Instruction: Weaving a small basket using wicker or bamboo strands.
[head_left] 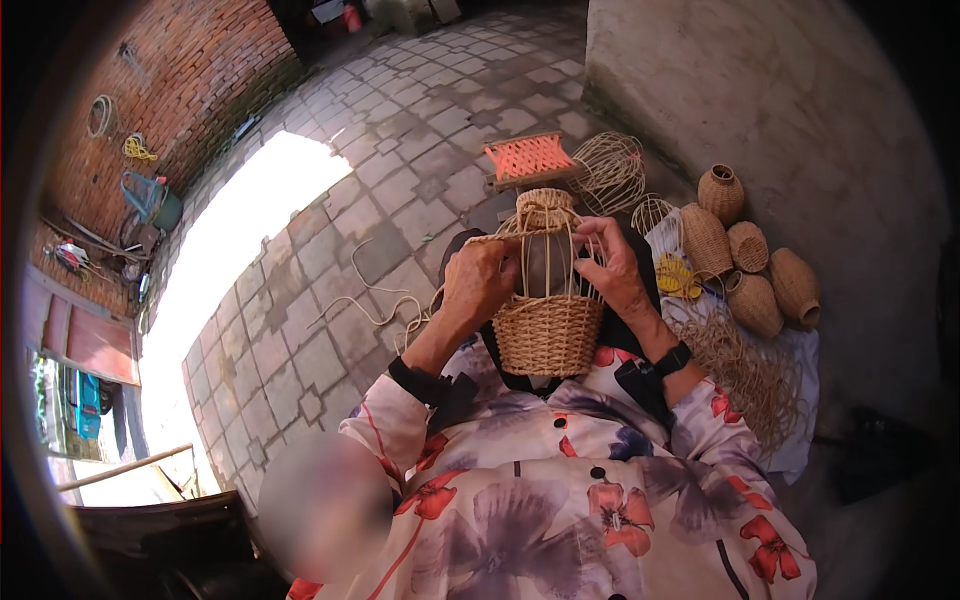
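A half-woven wicker basket (547,338) rests upright between my knees. Its lower body is tightly woven, and bare upright stakes rise from it to a woven neck band (545,205). My left hand (478,285) is closed round a rope-like weaving strand (497,237) at the left of the neck; the strand crosses to the stakes just below the band. On the right side, my right hand (615,270) has its fingers curled at the stakes, the forefinger up by the strand and the thumb lower. A loose tail of strand (385,318) trails from the left hand onto the paving.
A low stool with an orange woven seat (530,156) stands ahead, beside an open wicker frame (610,175). To the right, several finished wicker vessels (705,240), yellow-handled scissors (677,277) and a heap of loose strands (735,360) lie on a white sheet (800,400) along the wall.
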